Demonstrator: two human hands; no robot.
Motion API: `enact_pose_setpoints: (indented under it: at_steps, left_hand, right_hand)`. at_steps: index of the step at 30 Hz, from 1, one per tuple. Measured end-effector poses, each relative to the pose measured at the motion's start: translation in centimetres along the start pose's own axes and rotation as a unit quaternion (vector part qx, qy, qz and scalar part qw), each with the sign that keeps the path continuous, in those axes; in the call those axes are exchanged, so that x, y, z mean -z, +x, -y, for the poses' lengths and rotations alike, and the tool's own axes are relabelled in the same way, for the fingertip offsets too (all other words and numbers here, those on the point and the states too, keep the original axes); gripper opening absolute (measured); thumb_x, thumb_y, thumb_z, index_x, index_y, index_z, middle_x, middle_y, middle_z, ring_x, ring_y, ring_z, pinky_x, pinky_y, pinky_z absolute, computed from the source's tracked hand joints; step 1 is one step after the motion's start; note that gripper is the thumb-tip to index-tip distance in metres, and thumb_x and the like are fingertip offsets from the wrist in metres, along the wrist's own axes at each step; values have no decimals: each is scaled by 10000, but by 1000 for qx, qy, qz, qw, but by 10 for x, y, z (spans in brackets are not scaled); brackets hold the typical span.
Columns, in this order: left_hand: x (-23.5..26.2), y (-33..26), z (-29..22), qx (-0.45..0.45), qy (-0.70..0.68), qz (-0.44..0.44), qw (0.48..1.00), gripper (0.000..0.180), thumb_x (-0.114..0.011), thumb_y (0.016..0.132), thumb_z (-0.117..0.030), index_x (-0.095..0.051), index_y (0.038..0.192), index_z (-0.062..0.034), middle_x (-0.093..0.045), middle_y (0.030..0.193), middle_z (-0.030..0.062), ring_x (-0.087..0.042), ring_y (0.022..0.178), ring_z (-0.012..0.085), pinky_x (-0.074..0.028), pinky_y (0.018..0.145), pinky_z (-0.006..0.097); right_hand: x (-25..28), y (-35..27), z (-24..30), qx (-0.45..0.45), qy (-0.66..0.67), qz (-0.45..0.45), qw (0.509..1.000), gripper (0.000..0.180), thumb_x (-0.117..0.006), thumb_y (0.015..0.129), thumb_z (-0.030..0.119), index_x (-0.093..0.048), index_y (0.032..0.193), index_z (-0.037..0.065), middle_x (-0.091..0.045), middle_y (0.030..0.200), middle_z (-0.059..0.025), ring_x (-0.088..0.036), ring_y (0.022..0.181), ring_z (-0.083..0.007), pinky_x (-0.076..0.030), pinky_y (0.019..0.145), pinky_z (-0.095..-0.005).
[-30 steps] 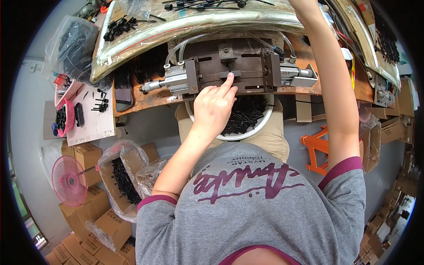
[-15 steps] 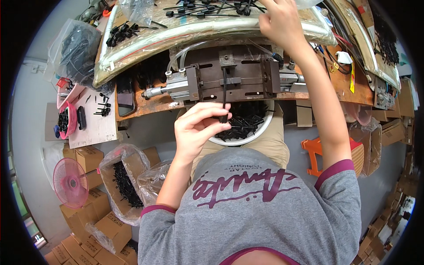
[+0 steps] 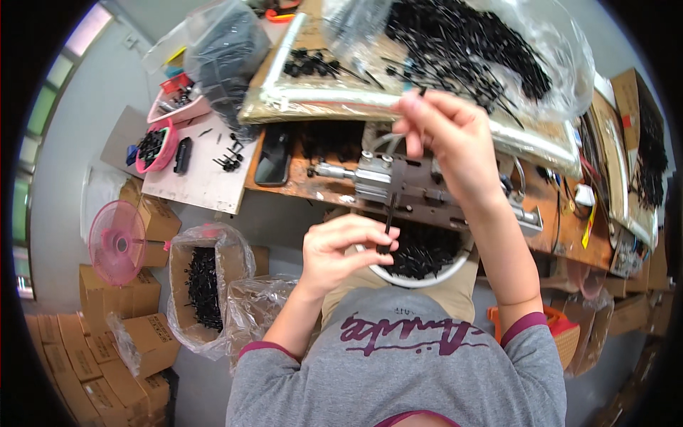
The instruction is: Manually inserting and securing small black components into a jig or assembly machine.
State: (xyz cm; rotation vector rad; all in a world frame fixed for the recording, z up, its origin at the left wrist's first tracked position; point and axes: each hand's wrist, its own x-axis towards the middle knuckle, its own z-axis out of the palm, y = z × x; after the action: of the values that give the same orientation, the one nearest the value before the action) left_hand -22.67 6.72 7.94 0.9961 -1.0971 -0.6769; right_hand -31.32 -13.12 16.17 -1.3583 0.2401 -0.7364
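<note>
My left hand (image 3: 333,250) pinches the thicker lower end of a thin black plastic rod (image 3: 392,210) between thumb and fingers. The rod stands nearly upright in front of a dark metal clamping fixture (image 3: 420,206) with silver cylinders at its sides. Above the fixture, my right hand (image 3: 455,135) is closed, and a small black piece (image 3: 422,92) shows at its fingertips; the rest of that piece is hidden. Beyond it, many black rods with knobs (image 3: 455,78) lie on the raised, plastic-covered board (image 3: 341,97). A white round basin (image 3: 427,282) of black parts rests at my lap.
A phone (image 3: 273,158) lies on the wooden bench left of the fixture. Further left are a pink basket (image 3: 171,151) and loose black parts (image 3: 230,158). A pink fan (image 3: 117,242), a plastic-lined box (image 3: 178,285) and cartons (image 3: 117,356) stand below. An orange stool (image 3: 565,334) is at right.
The view has swung, so the bench shows further right and lower. My right hand has come back from the board's far part toward the fixture, a black piece now at its fingertips. My left hand still holds the rod.
</note>
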Motion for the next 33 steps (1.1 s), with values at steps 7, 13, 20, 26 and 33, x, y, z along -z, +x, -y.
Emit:
enact_pose_setpoints:
  at_steps: [7, 13, 20, 26, 33]
  left_hand:
    - [15, -25, -16, -30, 69, -99, 992, 298, -738, 706, 201, -717, 981, 87, -662, 1060, 195, -715, 945, 278, -648, 770, 355]
    - [21, -26, -21, -69, 213, -145, 964, 311, -735, 709, 189, -725, 994, 65, -630, 1071, 151, -670, 937, 223, -640, 751, 314]
    - [68, 55, -22, -132, 389, -259, 874, 289, -798, 788, 24, -746, 1071, -8, -715, 979, 43, -656, 854, 115, -530, 781, 265]
    - [133, 170, 9, -127, 551, -249, 786, 273, -823, 768, -214, -777, 995, -70, -733, 920, 90, -693, 863, 250, -517, 770, 360]
    - [104, 208, 38, -186, 607, -160, 756, 345, -801, 810, -290, -751, 1090, -95, -721, 1050, 98, -662, 1007, 285, -500, 896, 391]
  right_hand:
    - [-142, 170, 79, 338, -262, 70, 901, 218, -689, 882, 137, -725, 951, -67, -706, 733, -215, -683, 666, -387, -559, 706, -407]
    - [-136, 214, 64, 397, -362, -75, 840, 254, -670, 876, 178, -747, 952, -52, -734, 789, -194, -720, 705, -250, -562, 658, -351]
    - [19, 112, 46, 172, -422, -33, 889, 279, -700, 937, 301, -764, 1047, 53, -623, 679, 9, -490, 535, -25, -364, 485, -198]
    - [85, 66, 23, 123, -505, -66, 852, 206, -714, 875, 253, -762, 945, 66, -668, 649, -45, -623, 593, -112, -471, 573, -285]
    - [156, 36, 9, 133, -672, -116, 720, 199, -739, 809, 148, -725, 981, 49, -680, 897, -67, -601, 688, -209, -510, 697, -339]
